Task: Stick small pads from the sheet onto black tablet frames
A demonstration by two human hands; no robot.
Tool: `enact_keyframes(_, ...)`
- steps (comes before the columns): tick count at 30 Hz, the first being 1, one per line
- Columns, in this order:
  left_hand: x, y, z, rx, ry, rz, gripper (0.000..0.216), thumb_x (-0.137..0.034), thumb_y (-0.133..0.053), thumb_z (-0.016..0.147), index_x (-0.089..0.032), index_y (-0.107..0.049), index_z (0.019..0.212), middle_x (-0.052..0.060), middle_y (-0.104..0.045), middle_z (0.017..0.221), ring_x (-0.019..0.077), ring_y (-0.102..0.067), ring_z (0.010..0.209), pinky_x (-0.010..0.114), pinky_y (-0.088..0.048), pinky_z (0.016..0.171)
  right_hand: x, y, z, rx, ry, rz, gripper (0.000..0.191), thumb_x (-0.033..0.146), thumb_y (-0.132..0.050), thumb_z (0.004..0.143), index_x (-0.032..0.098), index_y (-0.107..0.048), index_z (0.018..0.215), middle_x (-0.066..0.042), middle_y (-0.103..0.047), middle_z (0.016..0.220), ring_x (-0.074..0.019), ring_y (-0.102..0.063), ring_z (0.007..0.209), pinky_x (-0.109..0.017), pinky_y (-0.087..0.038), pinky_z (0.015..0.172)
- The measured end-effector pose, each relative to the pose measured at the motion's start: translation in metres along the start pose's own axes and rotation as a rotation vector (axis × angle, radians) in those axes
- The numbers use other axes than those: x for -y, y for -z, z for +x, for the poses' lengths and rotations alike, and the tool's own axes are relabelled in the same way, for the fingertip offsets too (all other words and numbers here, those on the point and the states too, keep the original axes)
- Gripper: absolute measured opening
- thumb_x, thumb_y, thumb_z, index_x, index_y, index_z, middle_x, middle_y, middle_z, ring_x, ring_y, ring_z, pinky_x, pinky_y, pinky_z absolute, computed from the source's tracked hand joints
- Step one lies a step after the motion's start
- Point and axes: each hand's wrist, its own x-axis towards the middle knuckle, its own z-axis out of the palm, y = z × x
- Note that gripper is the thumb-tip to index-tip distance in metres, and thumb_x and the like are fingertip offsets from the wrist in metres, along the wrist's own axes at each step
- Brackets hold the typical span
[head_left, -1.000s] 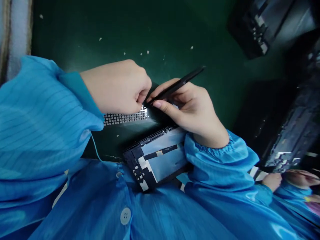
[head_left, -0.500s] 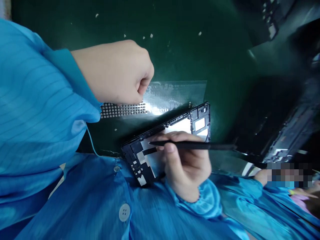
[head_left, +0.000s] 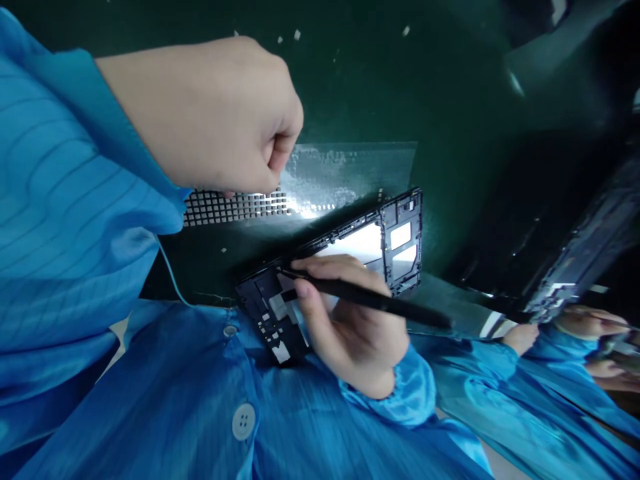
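My right hand (head_left: 355, 327) is closed round black tweezers (head_left: 370, 297). Their tip is over the left part of a black phone or tablet frame (head_left: 403, 213), with a tiny pale bit at the point. The frame lies tilted near my body, with bright silvery panels and small white patches. Above and left of it, my left hand (head_left: 235, 113) is curled into a fist, knuckles up; its fingertips are hidden, so what they hold cannot be seen. It hangs over a clear film (head_left: 360, 167) that carries rows of small dark squares (head_left: 220, 208).
Small pale scraps (head_left: 297, 35) are scattered on the dark green table (head_left: 365, 87). Dark panels and another device frame (head_left: 555, 287) stand at the right. Beyond my right sleeve, a co-worker's hand (head_left: 590, 322) and blue sleeves show.
The tweezers have moved left and up along the frame, and their handle now slants down to the right. My left fist stays closed over the film. The view has shifted slightly.
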Motion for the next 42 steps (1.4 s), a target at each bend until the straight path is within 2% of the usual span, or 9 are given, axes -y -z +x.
enact_keyframes(6, 0.004, 0.003, -0.001, -0.004, -0.013, 0.009, 0.023, -0.032, -0.063, 0.087, -0.016, -0.078, 0.090, -0.007, -0.066, 0.067, 0.0193, -0.077, 0.081, 0.052, -0.066, 0.107, -0.026, 0.025, 0.081, 0.195, -0.034, 0.031, 0.013, 0.029, -0.083, 0.101, 0.028, -0.077, 0.112, -0.002, -0.085, 0.110, -0.0233, -0.084, 0.103, -0.042, -0.073, 0.096)
enact_keyframes(8, 0.013, -0.002, -0.002, -0.004, -0.042, -0.023, 0.029, -0.039, -0.062, 0.090, -0.017, -0.079, 0.096, -0.006, -0.071, 0.076, 0.0206, -0.079, 0.092, 0.052, -0.064, 0.113, -0.039, 0.024, 0.098, 0.288, -0.031, 0.046, 0.014, 0.036, -0.083, 0.101, 0.028, -0.076, 0.111, -0.002, -0.084, 0.110, -0.0235, -0.084, 0.103, -0.042, -0.073, 0.094)
enact_keyframes(13, 0.046, -0.026, -0.003, -0.096, -0.155, -0.271, 0.058, -0.053, -0.038, 0.103, -0.017, -0.069, 0.136, -0.001, -0.074, 0.135, 0.0387, -0.057, 0.154, 0.063, -0.046, 0.133, -0.051, 0.017, 0.099, 0.279, -0.027, 0.091, 0.019, 0.038, -0.083, 0.101, 0.028, -0.075, 0.115, -0.003, -0.084, 0.112, -0.0226, -0.083, 0.105, -0.040, -0.073, 0.095)
enact_keyframes(20, 0.043, -0.025, -0.002, -0.131, -0.171, -0.309, 0.062, -0.053, -0.032, 0.103, -0.018, -0.066, 0.142, -0.001, -0.071, 0.144, 0.0421, -0.048, 0.162, 0.064, -0.045, 0.134, -0.046, 0.018, 0.103, 0.295, -0.037, 0.016, 0.016, 0.044, -0.081, 0.102, 0.030, -0.077, 0.110, -0.001, -0.083, 0.110, -0.0237, -0.083, 0.105, -0.043, -0.073, 0.100)
enact_keyframes(23, 0.025, -0.013, -0.001, -0.077, -0.104, -0.167, 0.048, -0.047, -0.047, 0.098, -0.016, -0.077, 0.120, -0.003, -0.078, 0.120, 0.0387, -0.064, 0.147, 0.063, -0.049, 0.131, -0.043, 0.020, 0.106, 0.304, -0.052, 0.033, 0.012, 0.039, -0.083, 0.101, 0.029, -0.077, 0.105, -0.001, -0.083, 0.107, -0.0223, -0.083, 0.103, -0.041, -0.073, 0.097)
enact_keyframes(26, 0.011, -0.003, 0.001, -0.022, -0.010, -0.021, 0.026, -0.036, -0.066, 0.088, -0.017, -0.082, 0.096, -0.005, -0.073, 0.081, 0.0319, -0.081, 0.109, 0.062, -0.061, 0.117, -0.031, 0.021, 0.086, 0.173, -0.070, 0.146, 0.012, 0.031, -0.084, 0.100, 0.027, -0.076, 0.108, -0.001, -0.084, 0.104, -0.0193, -0.083, 0.094, -0.036, -0.073, 0.088)
enact_keyframes(32, 0.009, 0.000, 0.002, -0.031, -0.031, 0.019, 0.019, -0.030, -0.066, 0.088, -0.021, -0.082, 0.087, -0.011, -0.062, 0.056, 0.0174, -0.076, 0.071, 0.054, -0.067, 0.107, -0.012, 0.004, 0.006, -0.170, -0.083, 0.067, 0.020, 0.014, -0.071, 0.102, 0.026, -0.071, 0.118, -0.004, -0.077, 0.102, -0.0208, -0.080, 0.095, -0.040, -0.072, 0.087)
enact_keyframes(38, 0.016, -0.005, 0.005, -0.028, -0.017, 0.052, 0.035, -0.048, -0.059, 0.079, -0.021, -0.080, 0.085, -0.011, -0.063, 0.059, 0.0153, -0.072, 0.064, 0.051, -0.067, 0.099, -0.022, -0.010, -0.004, -0.184, 0.059, 0.021, 0.029, 0.006, -0.071, 0.098, 0.023, -0.068, 0.121, -0.006, -0.079, 0.102, -0.0207, -0.081, 0.096, -0.041, -0.072, 0.089)
enact_keyframes(42, 0.020, -0.008, 0.006, -0.070, -0.088, 0.031, 0.074, -0.074, -0.027, 0.068, -0.021, -0.078, 0.078, -0.005, -0.060, 0.056, 0.0150, -0.065, 0.055, 0.054, -0.064, 0.094, -0.019, -0.007, -0.005, -0.140, 0.088, -0.026, 0.036, 0.003, -0.072, 0.095, 0.023, -0.067, 0.125, -0.007, -0.079, 0.104, -0.0212, -0.081, 0.100, -0.041, -0.072, 0.088)
